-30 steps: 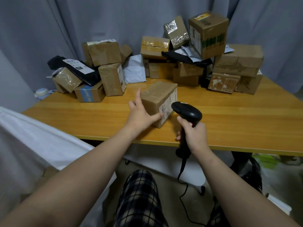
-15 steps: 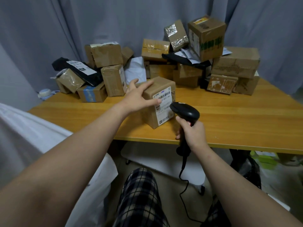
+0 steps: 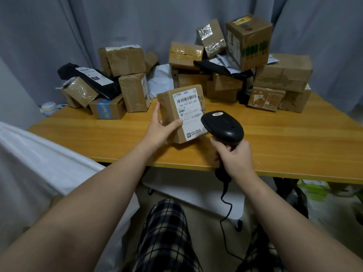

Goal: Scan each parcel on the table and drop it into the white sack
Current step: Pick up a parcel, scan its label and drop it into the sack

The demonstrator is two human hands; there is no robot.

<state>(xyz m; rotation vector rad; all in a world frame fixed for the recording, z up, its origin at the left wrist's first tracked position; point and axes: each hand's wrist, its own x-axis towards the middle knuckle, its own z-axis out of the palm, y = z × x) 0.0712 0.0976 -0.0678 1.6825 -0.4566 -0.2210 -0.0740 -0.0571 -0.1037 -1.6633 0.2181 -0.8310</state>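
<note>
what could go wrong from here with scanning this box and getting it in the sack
1. The scanner in the right hand sits low beside the label, while the barcode is at the label's top, so the read may miss.
2. The left hand alone holds the parcel, thumb on the label's edge; it might slip on the way to the white sack.
3. The scanner's cable hangs loose below it and could snag.

Wooden table [image 3: 275, 138] under piled cardboard parcels [image 3: 135, 93] along its back
</note>
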